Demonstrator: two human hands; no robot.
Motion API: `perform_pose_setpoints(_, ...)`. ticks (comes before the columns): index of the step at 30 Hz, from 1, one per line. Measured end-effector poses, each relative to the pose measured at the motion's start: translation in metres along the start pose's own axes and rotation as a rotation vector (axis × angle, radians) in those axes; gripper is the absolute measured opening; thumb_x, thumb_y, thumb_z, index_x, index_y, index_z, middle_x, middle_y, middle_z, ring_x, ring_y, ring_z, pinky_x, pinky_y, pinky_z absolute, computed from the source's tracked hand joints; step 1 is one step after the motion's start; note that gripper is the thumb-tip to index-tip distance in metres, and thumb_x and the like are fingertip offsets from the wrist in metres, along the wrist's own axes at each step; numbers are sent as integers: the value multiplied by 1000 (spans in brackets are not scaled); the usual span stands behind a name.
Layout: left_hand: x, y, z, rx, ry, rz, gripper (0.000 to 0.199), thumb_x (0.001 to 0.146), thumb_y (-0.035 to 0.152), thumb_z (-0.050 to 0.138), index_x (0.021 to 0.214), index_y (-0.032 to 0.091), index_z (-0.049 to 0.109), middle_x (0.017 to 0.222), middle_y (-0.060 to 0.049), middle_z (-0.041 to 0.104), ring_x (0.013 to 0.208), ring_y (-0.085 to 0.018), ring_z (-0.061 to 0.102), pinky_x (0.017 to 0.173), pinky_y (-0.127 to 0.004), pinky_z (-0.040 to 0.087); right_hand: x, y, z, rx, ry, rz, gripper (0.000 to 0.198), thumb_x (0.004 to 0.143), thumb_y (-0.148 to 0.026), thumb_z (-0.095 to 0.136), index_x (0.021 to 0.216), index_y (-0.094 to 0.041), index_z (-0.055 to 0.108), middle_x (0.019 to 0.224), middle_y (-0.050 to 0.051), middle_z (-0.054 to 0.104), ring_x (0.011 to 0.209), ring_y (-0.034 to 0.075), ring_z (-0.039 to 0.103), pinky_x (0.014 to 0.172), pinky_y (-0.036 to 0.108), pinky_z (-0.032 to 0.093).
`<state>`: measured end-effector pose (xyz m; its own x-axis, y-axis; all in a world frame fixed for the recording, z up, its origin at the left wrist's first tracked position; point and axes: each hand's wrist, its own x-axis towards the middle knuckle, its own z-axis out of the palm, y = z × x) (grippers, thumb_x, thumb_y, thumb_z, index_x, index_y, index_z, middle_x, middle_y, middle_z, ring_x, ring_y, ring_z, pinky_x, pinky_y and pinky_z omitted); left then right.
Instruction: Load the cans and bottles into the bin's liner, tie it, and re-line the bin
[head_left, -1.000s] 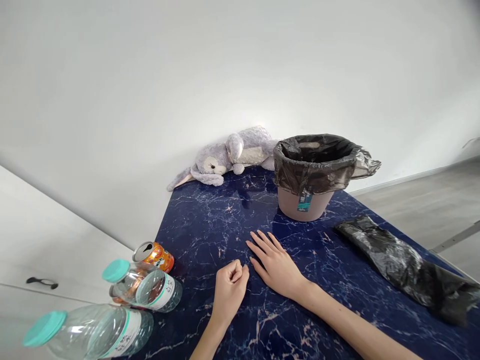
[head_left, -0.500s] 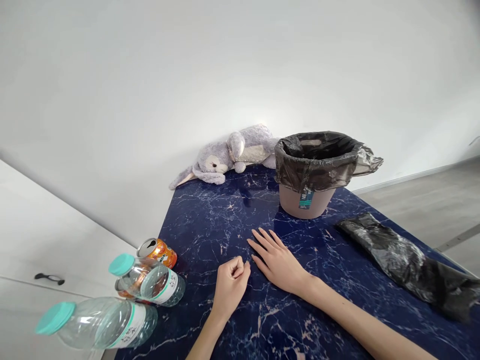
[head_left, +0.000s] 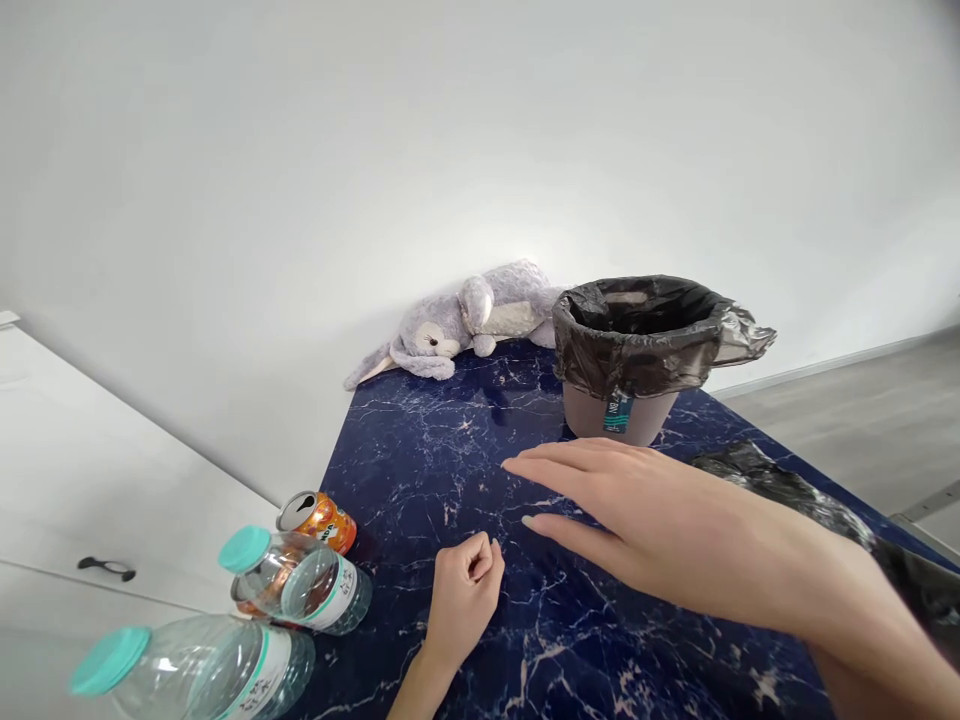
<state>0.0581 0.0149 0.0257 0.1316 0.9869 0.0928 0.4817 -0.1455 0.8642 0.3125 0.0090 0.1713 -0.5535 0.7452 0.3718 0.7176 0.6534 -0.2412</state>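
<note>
My left hand (head_left: 465, 605) rests on the blue marbled tabletop (head_left: 405, 470), curled into a fist with nothing showing in it. Raised above the table at the right is my right hand (head_left: 637, 520), fingers stretched out and holding nothing. Behind it stands a trash bin (head_left: 641, 415) lined with a black plastic bag (head_left: 645, 350). A folded black plastic bag (head_left: 757, 468) lies on the right side of the table, partly hidden by my right hand and forearm.
At the left edge are two clear bottles with teal caps, a nearer one (head_left: 202, 660) and a farther one (head_left: 300, 580). An orange soda can (head_left: 326, 522) stands behind them; another can is partly hidden. A plush rabbit (head_left: 472, 310) lies against the white wall.
My right hand has lifted off the tabletop and come nearer the camera, its forearm swinging right over the folded bag. My left fist has stayed in place. The view has tilted slightly upward.
</note>
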Motion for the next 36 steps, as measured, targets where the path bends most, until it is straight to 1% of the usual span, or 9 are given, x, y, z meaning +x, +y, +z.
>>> perform_pose_setpoints(6, -3, -2, 1, 64, 0, 66, 51, 96, 34, 59, 65, 22, 20, 59, 6, 20, 53, -12, 21, 57, -31, 23, -12, 25, -3, -104, 45, 78, 51, 111, -56, 47, 154, -33, 59, 141, 3, 73, 121, 30, 74, 96, 46, 63)
perform_pose_setpoints(11, -2, -1, -2, 54, 19, 53, 52, 99, 39, 57, 65, 23, 20, 59, 6, 22, 52, -11, 23, 56, -30, 25, -18, 51, -7, -177, 112, 122, 54, 110, -59, 47, 154, -31, 60, 146, 5, 70, 129, 32, 70, 104, 50, 61)
perform_pose_setpoints(15, 0, -4, 1, -61, 81, -30, 58, 96, 50, 60, 66, 24, 18, 60, 7, 21, 54, -11, 20, 53, -27, 25, -11, 57, -26, -171, 179, 141, 49, 112, -56, 44, 149, -32, 64, 146, 5, 70, 133, 32, 68, 105, 53, 61)
perform_pose_setpoints(19, 0, -5, 4, -166, 85, -93, 63, 92, 56, 66, 65, 24, 18, 59, 7, 22, 54, -11, 20, 52, -27, 25, 3, 52, -50, -121, 405, 199, 43, 112, -44, 44, 145, -27, 66, 145, 8, 70, 137, 32, 65, 111, 57, 57)
perform_pose_setpoints(23, -1, -4, 3, -204, 49, -138, 66, 92, 59, 68, 65, 24, 19, 60, 7, 22, 54, -11, 21, 52, -26, 26, 7, 62, -53, -150, 589, 376, 42, 109, -40, 49, 146, -25, 63, 149, 10, 66, 154, 38, 45, 121, 68, 45)
perform_pose_setpoints(26, -3, -8, 3, -258, 71, -196, 67, 92, 63, 68, 66, 25, 20, 59, 8, 22, 53, -10, 22, 51, -26, 25, 5, 83, -39, -183, 564, 525, 47, 107, -48, 54, 145, -23, 64, 159, 16, 55, 161, 50, 26, 119, 82, 36)
perform_pose_setpoints(29, -3, -12, 5, -286, 117, -217, 69, 90, 66, 69, 67, 25, 19, 59, 8, 20, 52, -10, 21, 50, -26, 24, 5, 100, -25, -185, 505, 589, 49, 106, -51, 54, 143, -22, 67, 165, 18, 46, 161, 58, 14, 116, 90, 27)
perform_pose_setpoints(33, -2, -11, 6, -306, 135, -228, 71, 88, 67, 71, 68, 25, 18, 59, 7, 19, 52, -11, 21, 51, -29, 21, 12, 103, -21, -150, 420, 637, 44, 108, -47, 53, 137, -19, 71, 166, 21, 44, 162, 56, 13, 119, 85, 29)
perform_pose_setpoints(36, -2, -8, 7, -324, 140, -237, 72, 88, 66, 72, 68, 24, 17, 61, 7, 17, 53, -11, 19, 53, -31, 18, 16, 95, -26, -153, 401, 610, 41, 110, -41, 51, 126, -12, 75, 162, 28, 46, 162, 51, 22, 125, 75, 32)
